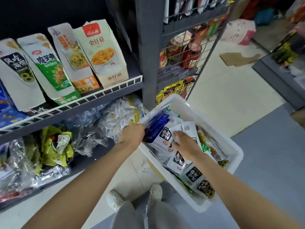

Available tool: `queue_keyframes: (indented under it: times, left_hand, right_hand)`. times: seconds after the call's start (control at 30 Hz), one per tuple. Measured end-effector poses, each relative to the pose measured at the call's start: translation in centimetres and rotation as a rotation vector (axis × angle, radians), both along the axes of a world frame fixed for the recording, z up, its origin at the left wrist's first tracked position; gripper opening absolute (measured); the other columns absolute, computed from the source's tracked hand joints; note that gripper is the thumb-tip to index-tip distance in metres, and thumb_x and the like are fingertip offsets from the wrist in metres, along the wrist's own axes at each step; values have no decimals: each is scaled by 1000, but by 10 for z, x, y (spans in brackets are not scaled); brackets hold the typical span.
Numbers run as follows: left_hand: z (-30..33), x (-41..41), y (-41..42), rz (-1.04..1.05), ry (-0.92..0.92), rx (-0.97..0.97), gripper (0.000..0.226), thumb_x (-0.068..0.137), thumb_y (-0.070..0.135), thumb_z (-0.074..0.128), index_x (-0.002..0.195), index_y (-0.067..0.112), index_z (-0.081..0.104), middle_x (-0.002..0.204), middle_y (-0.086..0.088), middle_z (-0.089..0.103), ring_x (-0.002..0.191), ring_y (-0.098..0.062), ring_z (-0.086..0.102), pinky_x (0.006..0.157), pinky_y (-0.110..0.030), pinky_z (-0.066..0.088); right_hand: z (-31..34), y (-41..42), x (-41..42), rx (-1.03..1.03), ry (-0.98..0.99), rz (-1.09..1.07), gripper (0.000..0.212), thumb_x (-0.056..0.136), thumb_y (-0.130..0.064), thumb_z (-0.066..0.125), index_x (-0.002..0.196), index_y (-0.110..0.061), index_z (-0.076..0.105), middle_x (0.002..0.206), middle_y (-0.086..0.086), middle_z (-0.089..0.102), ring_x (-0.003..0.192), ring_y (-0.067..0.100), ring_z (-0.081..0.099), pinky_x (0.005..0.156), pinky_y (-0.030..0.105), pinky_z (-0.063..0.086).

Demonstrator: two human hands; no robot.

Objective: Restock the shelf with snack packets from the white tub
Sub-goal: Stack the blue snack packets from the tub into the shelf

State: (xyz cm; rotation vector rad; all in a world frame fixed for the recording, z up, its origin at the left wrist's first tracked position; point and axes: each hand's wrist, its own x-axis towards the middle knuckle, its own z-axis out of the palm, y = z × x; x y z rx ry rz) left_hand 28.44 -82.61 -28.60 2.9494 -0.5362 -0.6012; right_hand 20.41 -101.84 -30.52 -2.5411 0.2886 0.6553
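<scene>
The white tub (231,144) stands on the floor right of the shelf, filled with several small snack packets (179,160), mostly white with black labels. My left hand (132,135) grips a stack of blue-and-white packets (156,128) at the tub's near-left rim. My right hand (184,143) reaches into the tub, its fingers curled onto a white packet (177,129) among the pile. The shelf (99,100) to the left carries upright snack display boxes (100,53) behind a white wire rail.
The lower shelf holds clear plastic bags of packets (92,128) and yellow-green bags (56,146). A grey post with a wire rack (178,55) of jars stands behind the tub. Cardboard (237,59) lies on the floor. My shoes (115,199) are below.
</scene>
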Motion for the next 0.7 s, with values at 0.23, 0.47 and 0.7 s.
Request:
queue_keyframes:
  times: [0.23, 0.47, 0.7]
  left_hand:
    - [40, -7, 37, 469, -218, -663, 14, 98, 18, 44, 99, 6, 50, 77, -9, 62, 62, -22, 54, 54, -32, 41]
    - [51, -17, 95, 603, -346, -651, 20, 99, 24, 43, 104, 7, 51, 81, -7, 64, 64, -18, 57, 46, -23, 37]
    - [60, -20, 127, 589, -409, -618, 20, 95, 24, 53, 100, 8, 63, 84, -8, 70, 75, -21, 65, 56, -31, 47]
  right_hand:
    - [19, 31, 36, -98, -402, 158, 34, 96, -14, 41, 129, -12, 50, 130, 6, 51, 121, 23, 44, 95, 33, 40]
    - [1, 83, 65, -367, -233, 513, 36, 93, -10, 46, 128, -17, 52, 127, 5, 53, 122, 24, 45, 94, 36, 41]
    - [16, 93, 69, -470, -361, 441, 8, 75, -16, 74, 78, -20, 68, 71, 1, 67, 65, 19, 65, 53, 25, 48]
